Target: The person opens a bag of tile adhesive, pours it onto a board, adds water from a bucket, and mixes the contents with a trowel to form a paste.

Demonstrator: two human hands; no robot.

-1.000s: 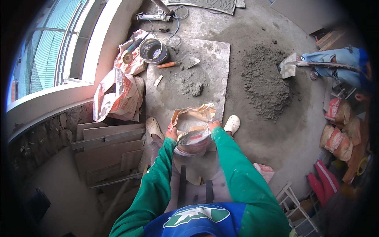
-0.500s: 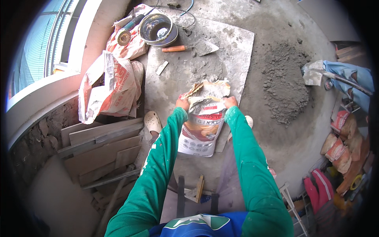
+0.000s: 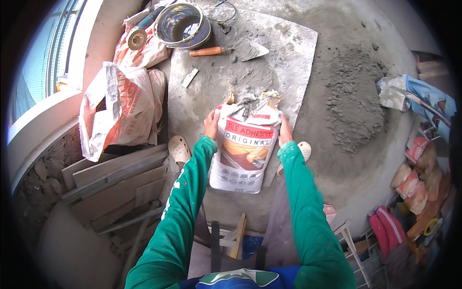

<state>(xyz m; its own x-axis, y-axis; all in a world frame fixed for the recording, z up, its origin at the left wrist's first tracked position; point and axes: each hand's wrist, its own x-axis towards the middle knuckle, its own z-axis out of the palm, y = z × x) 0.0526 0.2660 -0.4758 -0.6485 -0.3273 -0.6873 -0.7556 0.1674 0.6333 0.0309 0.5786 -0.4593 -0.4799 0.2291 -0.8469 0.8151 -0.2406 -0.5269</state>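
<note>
A white paper sack point(image 3: 240, 166) with a red band and a picture on its front stands between my feet. Its torn top is crumpled and bunched. My left hand point(image 3: 211, 124) grips the sack's upper left side, and my right hand point(image 3: 285, 129) holds the upper right side, fingers partly hidden behind the paper. Beyond the sack, grey mortar smears a pale board point(image 3: 288, 62). A trowel point(image 3: 251, 49) with an orange handle point(image 3: 207, 51) lies there, near a small white offcut point(image 3: 189, 78).
A bucket point(image 3: 183, 26) with liquid in it and an angle grinder point(image 3: 138, 36) stand at far left, by an open cement sack point(image 3: 120, 108). Boards point(image 3: 125, 176) lean at left. A grey mortar heap point(image 3: 353, 101) and a shovel point(image 3: 394, 94) are at right.
My hands have moved from the sack's torn upper edge down to its sides. The mouth has drawn together and its printed front now shows more fully. The whole view has shifted slightly.
</note>
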